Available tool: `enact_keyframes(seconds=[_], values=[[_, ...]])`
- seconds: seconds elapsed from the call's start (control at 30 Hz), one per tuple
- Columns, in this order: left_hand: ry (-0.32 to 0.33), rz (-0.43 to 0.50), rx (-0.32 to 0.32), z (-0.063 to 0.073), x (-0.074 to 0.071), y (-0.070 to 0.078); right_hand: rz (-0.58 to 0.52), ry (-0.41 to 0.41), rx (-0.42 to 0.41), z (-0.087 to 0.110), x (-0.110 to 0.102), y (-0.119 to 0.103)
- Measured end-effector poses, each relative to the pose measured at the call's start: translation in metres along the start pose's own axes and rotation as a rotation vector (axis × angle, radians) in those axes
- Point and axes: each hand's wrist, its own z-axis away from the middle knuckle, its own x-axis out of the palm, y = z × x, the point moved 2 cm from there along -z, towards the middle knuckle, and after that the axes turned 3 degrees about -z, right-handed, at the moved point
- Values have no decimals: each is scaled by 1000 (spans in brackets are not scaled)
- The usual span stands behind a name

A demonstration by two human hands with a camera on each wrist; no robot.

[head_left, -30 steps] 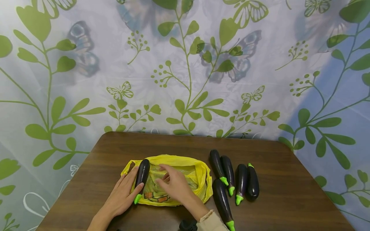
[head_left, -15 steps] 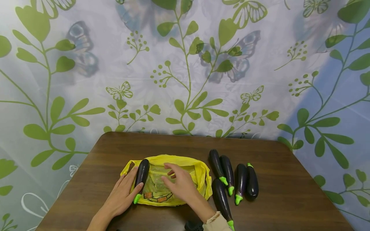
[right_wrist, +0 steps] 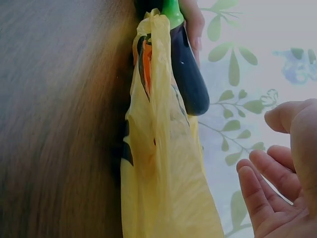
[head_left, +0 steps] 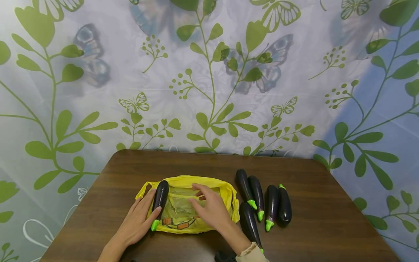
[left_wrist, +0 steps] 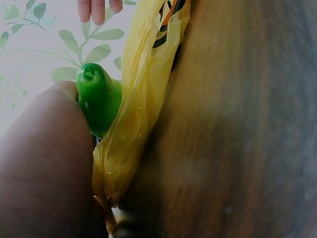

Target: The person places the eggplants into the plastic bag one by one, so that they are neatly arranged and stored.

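A dark purple eggplant (head_left: 160,198) with a green cap lies over the left end of a yellow plastic bag (head_left: 199,179). My left hand (head_left: 140,218) holds this eggplant, fingers along its left side and thumb across it near the cap. In the left wrist view the green cap (left_wrist: 96,94) shows beside the hand. Over the bag's opening hovers my right hand (head_left: 212,211), fingers loosely bent and nothing between them. The right wrist view shows the right hand's spread fingers (right_wrist: 255,196) apart from the bag and from the eggplant (right_wrist: 190,79).
Several more eggplants (head_left: 271,207) lie to the right of the bag, one of them (head_left: 249,222) close by the right forearm. A black object (head_left: 224,256) is partly visible at the front edge. Behind the brown wooden table (head_left: 327,218) hangs a leaf-patterned curtain (head_left: 209,91).
My right hand has drifted right across the bag, uncovering more of its inside. The left hand and its eggplant have stayed in place.
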Motion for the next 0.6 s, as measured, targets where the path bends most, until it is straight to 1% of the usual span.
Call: enact_keyframes(seconds=[0.13, 0.4, 0.6], values=[[-6, 3, -3, 0, 0, 0, -2, 19, -4, 3, -6, 0], [-4, 7, 1, 0, 0, 0, -6, 53, 38, 8, -18, 4], [2, 2, 6, 0, 0, 0, 20, 95, 45, 12, -29, 7]])
